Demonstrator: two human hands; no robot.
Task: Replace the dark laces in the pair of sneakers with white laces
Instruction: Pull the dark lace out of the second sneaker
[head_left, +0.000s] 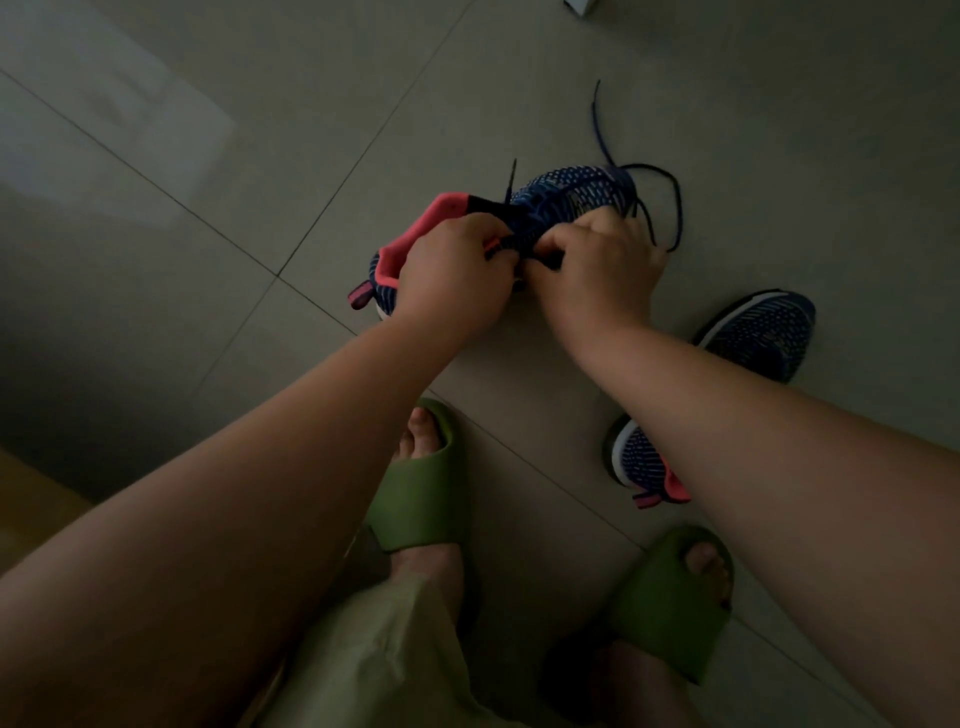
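Note:
A dark blue knit sneaker (566, 195) with a pink collar lies in the middle of the tiled floor, toe pointing away to the right. My left hand (447, 270) grips its tongue area near the pink opening. My right hand (602, 265) pinches the dark lace at the eyelets; the fingertips are partly hidden. Loose ends of the dark lace (670, 208) trail over the toe and onto the floor. The second sneaker (753, 338) lies to the right, partly hidden behind my right forearm. No white laces are in view.
My feet in green slippers (421, 488) (670, 597) stand on the floor just below the sneakers. A pale object's corner (582, 6) shows at the top edge. Grey floor tiles (208, 130) extend to the left and beyond.

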